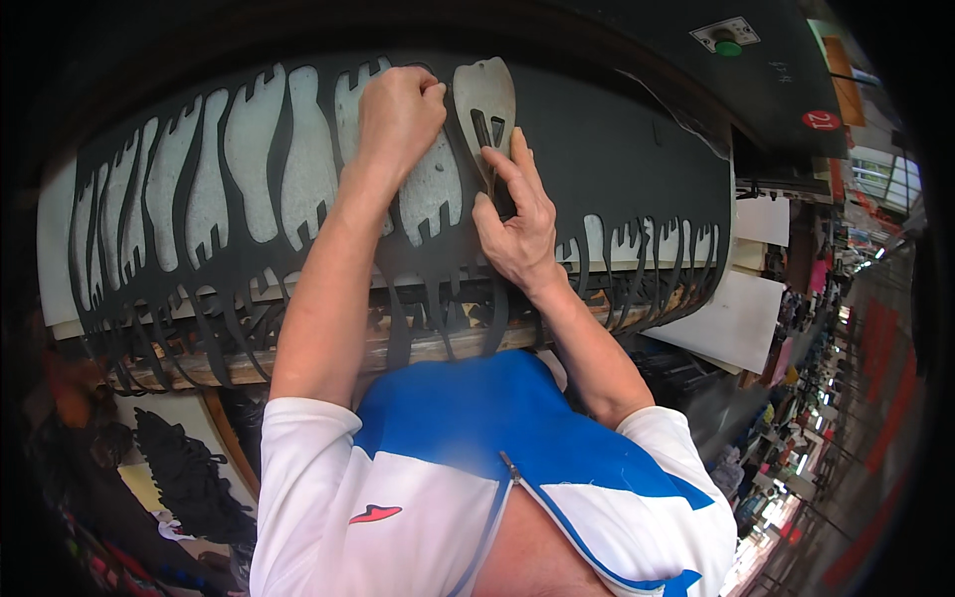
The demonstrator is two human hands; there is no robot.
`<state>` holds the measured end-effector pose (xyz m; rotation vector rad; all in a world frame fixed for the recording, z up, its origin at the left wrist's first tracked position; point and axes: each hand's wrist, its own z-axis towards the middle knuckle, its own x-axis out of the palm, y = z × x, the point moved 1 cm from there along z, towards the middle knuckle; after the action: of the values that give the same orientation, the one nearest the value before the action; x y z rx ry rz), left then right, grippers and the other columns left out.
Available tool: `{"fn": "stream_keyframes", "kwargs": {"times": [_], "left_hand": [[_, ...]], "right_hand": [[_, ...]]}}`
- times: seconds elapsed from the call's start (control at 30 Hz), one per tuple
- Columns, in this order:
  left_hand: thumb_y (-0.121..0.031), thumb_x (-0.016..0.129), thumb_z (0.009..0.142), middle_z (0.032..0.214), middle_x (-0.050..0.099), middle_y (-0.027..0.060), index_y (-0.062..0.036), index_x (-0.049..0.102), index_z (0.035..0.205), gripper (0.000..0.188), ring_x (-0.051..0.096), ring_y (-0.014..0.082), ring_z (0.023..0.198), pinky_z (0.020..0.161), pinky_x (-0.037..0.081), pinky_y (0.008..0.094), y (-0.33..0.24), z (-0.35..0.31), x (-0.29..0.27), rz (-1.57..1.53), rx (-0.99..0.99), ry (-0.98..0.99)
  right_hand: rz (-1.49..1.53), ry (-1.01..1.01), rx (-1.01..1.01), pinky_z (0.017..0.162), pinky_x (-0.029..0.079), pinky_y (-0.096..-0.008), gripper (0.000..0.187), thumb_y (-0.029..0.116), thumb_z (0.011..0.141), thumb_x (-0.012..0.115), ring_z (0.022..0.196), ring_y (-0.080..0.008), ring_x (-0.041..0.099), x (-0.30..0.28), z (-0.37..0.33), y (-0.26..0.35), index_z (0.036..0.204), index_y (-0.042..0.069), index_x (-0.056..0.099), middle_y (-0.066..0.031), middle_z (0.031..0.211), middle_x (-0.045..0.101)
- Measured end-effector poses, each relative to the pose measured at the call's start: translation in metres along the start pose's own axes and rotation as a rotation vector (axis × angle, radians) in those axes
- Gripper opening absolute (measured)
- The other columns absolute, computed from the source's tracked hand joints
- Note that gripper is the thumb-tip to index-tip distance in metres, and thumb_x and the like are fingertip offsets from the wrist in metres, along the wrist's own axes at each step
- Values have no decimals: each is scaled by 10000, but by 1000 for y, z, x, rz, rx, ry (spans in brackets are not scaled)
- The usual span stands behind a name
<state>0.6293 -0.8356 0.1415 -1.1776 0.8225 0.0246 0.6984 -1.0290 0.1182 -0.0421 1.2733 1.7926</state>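
A black sheet (597,129) with rows of cut-out shapes lies over a pale board (58,249). My right hand (522,219) grips a grey metal cutting die (484,85), wide at its far end, with slots in the middle. Its thumb and fingers close round the narrow near part of the die, which stands on the uncut side of the sheet. Just left of it, my left hand (401,114) is closed above a cut-out opening (434,184). Whatever its fingers pinch, if anything, is hidden.
A dark machine beam (776,90) with a green button (728,47) overhangs the far right. Black cut strips (398,323) hang over the board's near edge. White sheets (731,313) lie to the right, and black scraps (189,478) sit at lower left.
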Motion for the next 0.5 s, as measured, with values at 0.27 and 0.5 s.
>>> {"fn": "stream_keyframes", "kwargs": {"times": [0.27,0.5], "left_hand": [[-222,687,1001,953,780,204,8,790,1178,308,758,366,847,802,587,432,10,-9,-6,178,234,-166],[-73,686,1012,962,765,156,14,784,1184,217,736,232,841,761,568,340,1,-126,-53,-151,161,15]], "right_hand": [[-126,119,-6,1235,360,-629,598,131,855,784,1399,-532,553,-21,-4,-2,1407,-35,622,-386,1504,540],[-161,92,-115,1206,397,-625,632,214,835,885,1335,-451,632,-21,-9,-14,1382,-15,667,-288,1349,696]]}}
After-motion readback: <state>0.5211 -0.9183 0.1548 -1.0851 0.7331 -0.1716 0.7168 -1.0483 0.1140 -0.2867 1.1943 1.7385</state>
